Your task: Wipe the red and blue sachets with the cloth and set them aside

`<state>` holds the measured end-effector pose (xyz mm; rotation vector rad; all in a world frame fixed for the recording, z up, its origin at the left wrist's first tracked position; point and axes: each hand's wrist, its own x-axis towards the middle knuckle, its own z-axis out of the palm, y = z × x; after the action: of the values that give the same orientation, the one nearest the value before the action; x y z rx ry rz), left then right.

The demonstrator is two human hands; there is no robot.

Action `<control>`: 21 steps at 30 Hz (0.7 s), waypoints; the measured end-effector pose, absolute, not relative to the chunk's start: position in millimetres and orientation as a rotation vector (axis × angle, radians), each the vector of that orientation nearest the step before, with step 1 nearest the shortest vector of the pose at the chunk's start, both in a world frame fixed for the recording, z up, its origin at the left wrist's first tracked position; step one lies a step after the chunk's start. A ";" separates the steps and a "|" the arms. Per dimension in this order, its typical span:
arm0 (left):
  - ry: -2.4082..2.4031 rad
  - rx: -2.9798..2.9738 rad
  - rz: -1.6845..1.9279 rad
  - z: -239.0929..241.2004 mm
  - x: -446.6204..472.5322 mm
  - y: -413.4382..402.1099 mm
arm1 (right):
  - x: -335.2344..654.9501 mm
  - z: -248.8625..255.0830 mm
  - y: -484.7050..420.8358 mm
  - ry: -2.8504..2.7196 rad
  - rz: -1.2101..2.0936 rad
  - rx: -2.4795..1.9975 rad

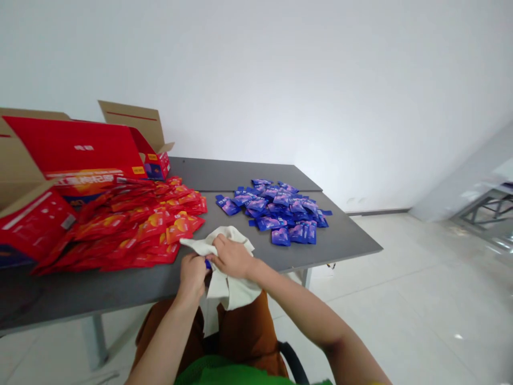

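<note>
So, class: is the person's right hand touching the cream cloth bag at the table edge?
Touching. The head view shows the right hand lying on the cream cloth bag, fingers pressed into its fabric, with no gap between them.

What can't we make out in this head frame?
- Blue item between the hands: mostly hidden by left hand, right hand and cream cloth bag.
- Print on blue packets and red packets: too small.
- Red carton: cut by left edge.
</note>
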<state>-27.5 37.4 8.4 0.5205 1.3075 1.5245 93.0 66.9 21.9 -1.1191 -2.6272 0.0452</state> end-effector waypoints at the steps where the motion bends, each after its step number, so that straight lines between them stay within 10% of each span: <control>1: 1.304 0.531 1.527 8.6 -27.2 38.0 | 94.8 20.0 61.1 -2.642 0.055 -1.078; 21: 1.167 0.484 1.444 20.5 -29.8 39.1 | 87.0 23.6 72.0 -2.628 0.156 -1.118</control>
<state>-29.8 39.1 20.5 0.4840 1.1667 1.4442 87.0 72.0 23.6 -1.1184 -2.6283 0.1564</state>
